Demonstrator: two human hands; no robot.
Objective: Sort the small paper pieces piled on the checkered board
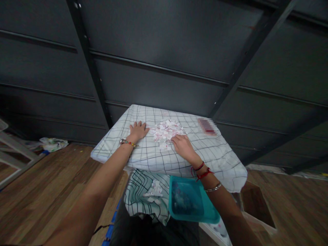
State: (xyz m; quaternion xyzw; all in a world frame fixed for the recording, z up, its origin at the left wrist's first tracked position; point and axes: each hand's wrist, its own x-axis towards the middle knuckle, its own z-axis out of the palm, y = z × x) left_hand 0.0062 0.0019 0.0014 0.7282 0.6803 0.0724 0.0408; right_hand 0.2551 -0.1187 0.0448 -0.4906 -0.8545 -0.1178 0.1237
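A pile of small torn paper scraps [166, 130], white with pinkish-red marks, lies on the checked cloth of the table. To its left, my left hand [138, 131] rests flat on the cloth with fingers spread, holding nothing. At the near right edge of the pile, my right hand [182, 145] has its fingers curled down and pinched together on a paper scrap; the fingertips are partly hidden. A few more scraps [155, 189] sit on a green checked cloth [135, 196] over my lap. Beside it is a teal plastic tub [212, 212] with small, indistinct contents.
A pixelated reddish rectangular object [207, 126] lies on the table's right side. Behind the table stands a dark panel wall [159, 44]. An open box [258, 205] is on the wooden floor at right, a plastic bag [53, 144] at left.
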